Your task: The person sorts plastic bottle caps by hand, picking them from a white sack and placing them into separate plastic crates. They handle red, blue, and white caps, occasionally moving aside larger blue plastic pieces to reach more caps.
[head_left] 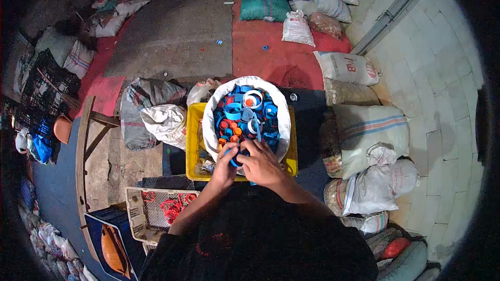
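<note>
A blue plastic cap point(234, 159) is pinched between my two hands at the near rim of a white sack. My left hand point(224, 170) curls its fingers round the cap's left side. Closed fingers of my right hand point(264, 165) press on it from the right and partly hide it. The open sack point(284, 117) has its edge rolled down and is full of blue, orange and white plastic caps and rings point(234, 110). A light blue strip point(257, 129) sticks up just beyond my right fingers. Around the sack stands a yellow crate point(194, 140).
At lower left, a cream crate point(136, 213) holds red plastic strips point(177, 207). A wooden frame point(82, 161) stands left of it. Stuffed sacks point(371, 130) line the right wall, and more sacks point(273, 5) are piled at the back. A grey sack point(148, 93) lies left of the yellow crate.
</note>
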`<move>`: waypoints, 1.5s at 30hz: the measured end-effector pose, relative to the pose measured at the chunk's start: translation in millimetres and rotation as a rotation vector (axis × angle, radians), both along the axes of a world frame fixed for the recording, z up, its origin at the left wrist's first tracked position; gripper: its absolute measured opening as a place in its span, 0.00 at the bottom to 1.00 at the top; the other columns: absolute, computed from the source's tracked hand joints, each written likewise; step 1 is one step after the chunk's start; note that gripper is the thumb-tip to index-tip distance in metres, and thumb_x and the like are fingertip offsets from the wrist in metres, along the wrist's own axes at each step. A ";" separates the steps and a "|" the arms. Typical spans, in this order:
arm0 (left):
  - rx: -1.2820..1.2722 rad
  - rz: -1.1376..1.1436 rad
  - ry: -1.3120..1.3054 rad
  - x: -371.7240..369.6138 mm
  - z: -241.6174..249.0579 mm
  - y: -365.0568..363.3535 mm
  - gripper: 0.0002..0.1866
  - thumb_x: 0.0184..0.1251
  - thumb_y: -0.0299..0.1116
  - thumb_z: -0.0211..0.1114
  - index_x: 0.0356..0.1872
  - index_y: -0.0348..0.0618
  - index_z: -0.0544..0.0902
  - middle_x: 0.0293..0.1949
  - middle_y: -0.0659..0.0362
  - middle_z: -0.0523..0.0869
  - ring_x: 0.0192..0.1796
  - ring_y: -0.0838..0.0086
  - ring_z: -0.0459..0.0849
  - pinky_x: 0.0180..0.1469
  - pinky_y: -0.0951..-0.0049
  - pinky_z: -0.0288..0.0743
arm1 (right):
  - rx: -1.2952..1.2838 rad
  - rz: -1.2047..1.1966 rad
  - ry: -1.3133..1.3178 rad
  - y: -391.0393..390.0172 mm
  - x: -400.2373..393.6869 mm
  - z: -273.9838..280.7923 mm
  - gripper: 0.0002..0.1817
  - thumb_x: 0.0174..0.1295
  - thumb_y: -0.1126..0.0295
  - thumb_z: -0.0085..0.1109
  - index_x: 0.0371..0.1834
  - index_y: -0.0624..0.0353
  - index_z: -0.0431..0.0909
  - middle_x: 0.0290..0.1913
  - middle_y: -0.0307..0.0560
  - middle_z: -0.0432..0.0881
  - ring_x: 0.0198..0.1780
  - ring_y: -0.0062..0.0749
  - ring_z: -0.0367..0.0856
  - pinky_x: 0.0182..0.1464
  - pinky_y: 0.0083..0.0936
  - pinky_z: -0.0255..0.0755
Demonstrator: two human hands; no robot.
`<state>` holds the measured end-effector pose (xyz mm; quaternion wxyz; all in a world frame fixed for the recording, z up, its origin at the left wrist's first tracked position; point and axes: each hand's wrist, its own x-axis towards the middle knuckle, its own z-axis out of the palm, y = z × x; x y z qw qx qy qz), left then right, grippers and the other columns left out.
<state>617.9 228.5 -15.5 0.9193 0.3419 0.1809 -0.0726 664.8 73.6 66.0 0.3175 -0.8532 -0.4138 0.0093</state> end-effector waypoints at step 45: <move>-0.228 0.367 0.247 -36.5 -6.5 12.9 0.26 0.76 0.62 0.53 0.50 0.49 0.81 0.44 0.58 0.87 0.41 0.71 0.89 0.31 0.72 0.88 | -0.509 0.215 0.222 -43.7 53.8 -78.3 0.32 0.44 0.61 0.80 0.58 0.48 0.84 0.57 0.46 0.84 0.67 0.46 0.73 0.71 0.51 0.59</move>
